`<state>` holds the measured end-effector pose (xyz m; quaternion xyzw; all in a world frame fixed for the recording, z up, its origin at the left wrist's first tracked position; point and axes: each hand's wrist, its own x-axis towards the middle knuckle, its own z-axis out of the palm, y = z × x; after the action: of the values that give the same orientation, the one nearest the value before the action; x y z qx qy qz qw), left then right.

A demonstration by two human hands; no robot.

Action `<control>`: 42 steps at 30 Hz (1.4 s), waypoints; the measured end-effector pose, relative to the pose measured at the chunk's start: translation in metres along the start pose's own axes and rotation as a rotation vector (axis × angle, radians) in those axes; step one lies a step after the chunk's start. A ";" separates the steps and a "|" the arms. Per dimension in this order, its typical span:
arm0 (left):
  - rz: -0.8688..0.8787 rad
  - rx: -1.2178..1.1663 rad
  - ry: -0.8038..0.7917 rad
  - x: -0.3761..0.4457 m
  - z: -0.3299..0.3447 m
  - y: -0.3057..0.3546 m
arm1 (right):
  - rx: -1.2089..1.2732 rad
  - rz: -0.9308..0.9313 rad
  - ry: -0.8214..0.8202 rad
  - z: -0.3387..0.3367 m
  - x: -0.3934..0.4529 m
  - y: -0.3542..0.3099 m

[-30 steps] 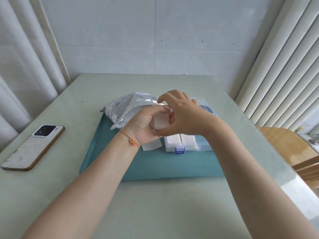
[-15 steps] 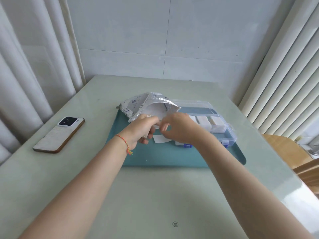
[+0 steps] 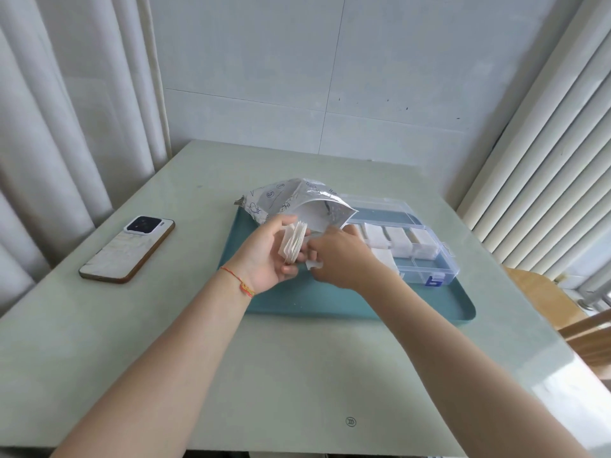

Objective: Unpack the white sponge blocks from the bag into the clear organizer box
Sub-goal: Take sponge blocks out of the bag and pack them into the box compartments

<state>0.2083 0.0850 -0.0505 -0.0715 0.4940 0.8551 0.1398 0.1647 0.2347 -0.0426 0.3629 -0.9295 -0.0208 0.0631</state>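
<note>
Glossy foil bag (image 3: 291, 201), clear plastic organizer box (image 3: 429, 259), matt tabletop (image 3: 198, 342)

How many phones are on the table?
1. The phone lies face down on the table, left of the teal tray and apart from both hands. Nothing suggests another is hidden.

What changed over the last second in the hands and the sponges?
The hands have parted: the left hand now holds a fanned stack of white sponge blocks, while the right hand pinches a piece beside it. Bag, organizer box, tray and phone stay put.
</note>
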 end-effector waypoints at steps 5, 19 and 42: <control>0.045 -0.091 0.109 0.000 0.003 0.000 | -0.023 -0.019 0.037 0.003 -0.004 -0.005; 0.078 -0.065 0.148 0.018 0.029 0.011 | 1.643 0.324 0.147 -0.049 -0.026 0.056; 0.251 0.307 0.152 0.070 0.081 0.029 | 0.877 0.230 0.235 -0.057 -0.002 0.103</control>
<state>0.1345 0.1533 -0.0043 -0.0512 0.6328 0.7726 0.0037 0.1045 0.3127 0.0227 0.2499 -0.8711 0.4226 0.0107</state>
